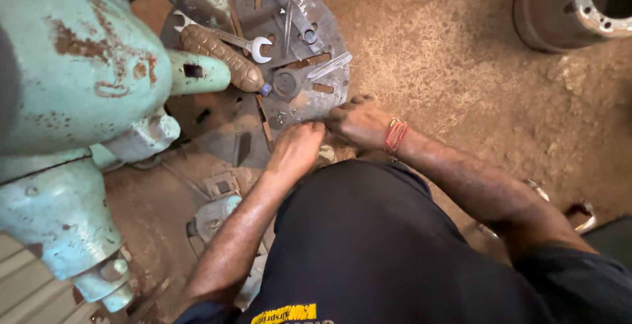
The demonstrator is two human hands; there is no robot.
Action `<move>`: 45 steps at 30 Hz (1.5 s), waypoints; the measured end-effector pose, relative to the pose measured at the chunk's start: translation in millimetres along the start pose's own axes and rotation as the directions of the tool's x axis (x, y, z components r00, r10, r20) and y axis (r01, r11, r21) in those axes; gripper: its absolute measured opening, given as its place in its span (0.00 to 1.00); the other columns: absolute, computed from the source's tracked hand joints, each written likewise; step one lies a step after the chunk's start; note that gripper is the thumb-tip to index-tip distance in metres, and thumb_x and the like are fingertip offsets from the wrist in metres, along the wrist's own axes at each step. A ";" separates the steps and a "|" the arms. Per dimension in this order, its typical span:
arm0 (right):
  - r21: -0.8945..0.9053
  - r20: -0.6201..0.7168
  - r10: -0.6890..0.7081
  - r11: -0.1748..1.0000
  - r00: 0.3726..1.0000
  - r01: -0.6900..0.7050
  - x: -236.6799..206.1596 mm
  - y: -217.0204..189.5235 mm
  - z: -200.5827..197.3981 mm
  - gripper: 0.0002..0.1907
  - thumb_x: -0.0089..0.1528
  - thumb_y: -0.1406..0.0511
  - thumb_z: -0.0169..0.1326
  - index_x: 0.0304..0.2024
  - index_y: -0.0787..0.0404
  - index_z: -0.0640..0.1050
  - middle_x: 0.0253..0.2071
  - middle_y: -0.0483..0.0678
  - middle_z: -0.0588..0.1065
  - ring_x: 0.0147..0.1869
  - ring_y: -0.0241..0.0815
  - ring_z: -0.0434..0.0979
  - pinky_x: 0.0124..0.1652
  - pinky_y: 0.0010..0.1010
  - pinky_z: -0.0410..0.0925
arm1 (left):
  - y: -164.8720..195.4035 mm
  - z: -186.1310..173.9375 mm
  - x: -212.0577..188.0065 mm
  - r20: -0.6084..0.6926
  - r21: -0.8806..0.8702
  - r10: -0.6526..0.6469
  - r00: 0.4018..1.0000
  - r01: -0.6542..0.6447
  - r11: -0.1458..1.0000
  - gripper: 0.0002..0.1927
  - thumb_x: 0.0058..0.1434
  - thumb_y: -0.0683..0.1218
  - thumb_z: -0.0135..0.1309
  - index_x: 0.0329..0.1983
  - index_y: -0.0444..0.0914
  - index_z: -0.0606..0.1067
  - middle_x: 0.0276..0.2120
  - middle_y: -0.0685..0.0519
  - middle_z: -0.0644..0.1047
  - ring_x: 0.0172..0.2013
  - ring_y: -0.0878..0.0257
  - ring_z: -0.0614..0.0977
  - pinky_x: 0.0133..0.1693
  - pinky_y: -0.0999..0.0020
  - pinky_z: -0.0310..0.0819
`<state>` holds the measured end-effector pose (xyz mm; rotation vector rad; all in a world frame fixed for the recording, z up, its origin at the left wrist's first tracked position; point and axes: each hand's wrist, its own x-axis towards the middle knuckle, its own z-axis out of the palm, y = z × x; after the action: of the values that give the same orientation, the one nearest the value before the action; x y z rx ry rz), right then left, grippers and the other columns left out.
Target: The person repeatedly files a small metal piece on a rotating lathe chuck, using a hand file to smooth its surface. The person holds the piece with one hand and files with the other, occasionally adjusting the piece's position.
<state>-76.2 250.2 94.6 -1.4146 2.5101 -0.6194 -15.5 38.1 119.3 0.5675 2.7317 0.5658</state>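
Hands meet at the near edge of the round metal plate (pixel 316 74) lying on the dirt floor (pixel 461 67). The left hand (pixel 296 149) is curled with fingertips pressed together on something small at that edge; what it pinches cannot be made out. The right hand (pixel 361 121), a red band at its wrist, lies flat with fingers closed on the rim. On the plate rest a spanner (pixel 253 44), a brown-handled tool (pixel 220 57) and loose metal strips (pixel 296 15); beside it stands a rusty green machine (pixel 79 87). Parts lie unassembled, so work looks unfinished.

One head-worn camera looks steeply down, close over the person's torso and dirt floor (pixel 461 67).
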 end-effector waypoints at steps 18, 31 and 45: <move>0.252 -0.270 0.276 0.945 0.923 -0.209 -6.3 -29.9 42.9 0.19 0.58 0.62 0.65 0.51 0.62 0.82 0.43 0.51 0.75 0.47 0.52 0.77 0.47 0.41 0.70 | -28.0 71.9 -23.8 -0.238 -0.077 -0.140 0.961 0.125 0.989 0.12 0.53 0.39 0.52 0.41 0.32 0.74 0.37 0.40 0.79 0.39 0.44 0.81 0.43 0.53 0.76; -0.280 -0.159 -0.029 0.960 0.987 -0.017 -6.7 -21.4 55.4 0.27 0.60 0.61 0.54 0.61 0.65 0.77 0.45 0.45 0.71 0.50 0.44 0.71 0.52 0.42 0.66 | -31.1 85.6 -27.6 -0.233 0.219 0.048 0.971 0.005 0.976 0.07 0.54 0.42 0.53 0.35 0.36 0.76 0.28 0.47 0.78 0.33 0.52 0.82 0.38 0.59 0.78; -0.190 -0.027 0.132 0.973 0.991 -0.135 -2.8 -11.5 60.8 0.30 0.47 0.55 0.58 0.50 0.63 0.79 0.50 0.49 0.73 0.56 0.50 0.71 0.54 0.49 0.63 | -41.6 125.7 -24.8 -0.235 0.378 0.117 0.965 -0.020 0.926 0.02 0.52 0.42 0.55 0.26 0.38 0.76 0.21 0.51 0.77 0.23 0.59 0.83 0.24 0.66 0.78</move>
<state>-43.8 231.4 45.3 -1.2887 2.7109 -0.3733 37.9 31.9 -4.2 0.7267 3.0995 0.1326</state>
